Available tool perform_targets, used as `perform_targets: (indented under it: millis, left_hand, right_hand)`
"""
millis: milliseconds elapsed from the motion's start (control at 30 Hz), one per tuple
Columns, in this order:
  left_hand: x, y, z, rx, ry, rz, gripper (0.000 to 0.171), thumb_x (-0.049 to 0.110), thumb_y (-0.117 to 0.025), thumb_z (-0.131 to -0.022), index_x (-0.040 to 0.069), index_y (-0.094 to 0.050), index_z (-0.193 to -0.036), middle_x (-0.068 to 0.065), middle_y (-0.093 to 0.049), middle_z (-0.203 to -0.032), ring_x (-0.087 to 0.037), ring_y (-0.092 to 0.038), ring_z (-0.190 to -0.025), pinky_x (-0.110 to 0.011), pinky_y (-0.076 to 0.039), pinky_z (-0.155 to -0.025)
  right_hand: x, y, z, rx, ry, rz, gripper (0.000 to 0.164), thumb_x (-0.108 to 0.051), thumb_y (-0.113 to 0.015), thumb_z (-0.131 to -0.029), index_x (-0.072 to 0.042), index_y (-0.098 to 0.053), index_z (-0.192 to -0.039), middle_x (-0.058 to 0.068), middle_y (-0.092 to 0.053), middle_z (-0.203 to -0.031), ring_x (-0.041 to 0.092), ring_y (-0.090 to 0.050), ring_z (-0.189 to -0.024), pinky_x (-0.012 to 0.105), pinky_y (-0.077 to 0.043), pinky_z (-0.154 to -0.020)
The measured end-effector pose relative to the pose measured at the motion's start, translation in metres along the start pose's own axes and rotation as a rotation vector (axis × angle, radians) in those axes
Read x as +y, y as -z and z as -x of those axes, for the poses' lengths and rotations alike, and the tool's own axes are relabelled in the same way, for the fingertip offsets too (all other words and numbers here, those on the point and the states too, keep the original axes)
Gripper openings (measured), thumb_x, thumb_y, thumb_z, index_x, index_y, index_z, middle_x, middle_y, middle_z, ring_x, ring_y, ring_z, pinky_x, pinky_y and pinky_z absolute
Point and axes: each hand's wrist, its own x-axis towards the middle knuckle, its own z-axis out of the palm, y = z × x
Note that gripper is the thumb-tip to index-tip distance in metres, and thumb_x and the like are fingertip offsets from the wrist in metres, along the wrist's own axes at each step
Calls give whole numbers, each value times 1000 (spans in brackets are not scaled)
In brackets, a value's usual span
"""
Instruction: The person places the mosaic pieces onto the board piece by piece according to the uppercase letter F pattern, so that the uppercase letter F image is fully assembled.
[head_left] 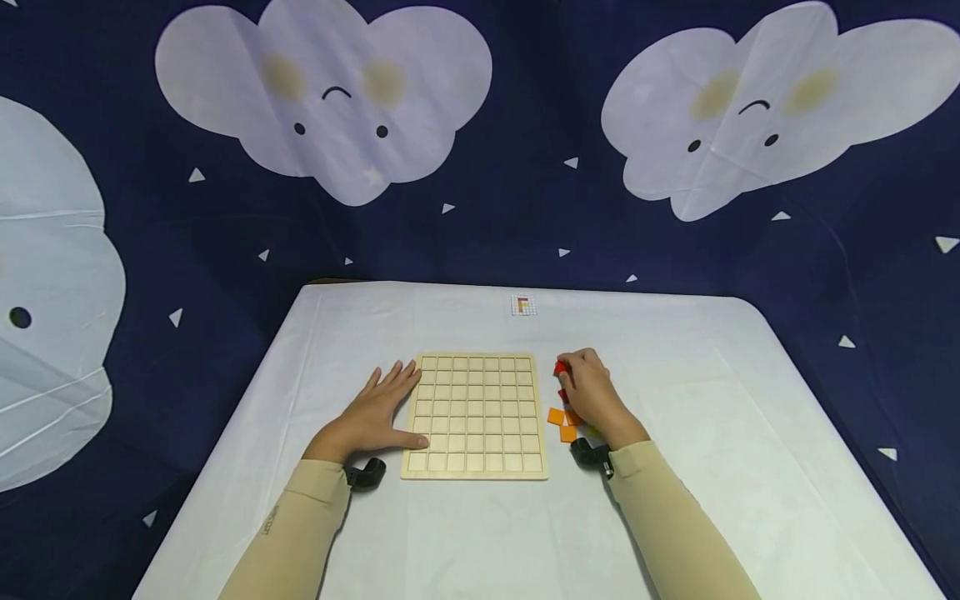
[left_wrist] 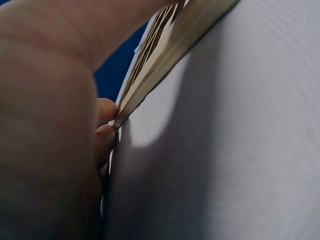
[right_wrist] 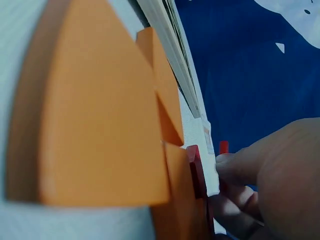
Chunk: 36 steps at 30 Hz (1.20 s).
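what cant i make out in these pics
- Head view: the full count of loose tiles, some covered by the right hand.
- Head view: the exact pattern on the card, too small.
- Left wrist view: most of the board, hidden by the left hand and cut off by the top edge.
- Right wrist view: the nearest orange tile, blurred, its top cut off.

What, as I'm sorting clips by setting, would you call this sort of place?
Probably a makeshift indoor filming or play corner: a dark blue cloud-patterned backdrop rises behind a white-covered table, which holds a gridded wooden board and small orange tiles.
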Motion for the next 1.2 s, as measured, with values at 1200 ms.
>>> perform_targets:
  millis: [1200]
  left_hand:
    - [1, 0, 1, 3, -3, -27, 128, 75, -80, -75, 2, -27, -166, -13, -17, -173, -32, -7, -159, -50, 2, -127]
  right_hand:
    - [-35, -6, -7, 49, 277, -178, 10, -3, -74, -99, -2, -77, -109, 10, -69, -115, 27, -66, -110, 43, -56, -96]
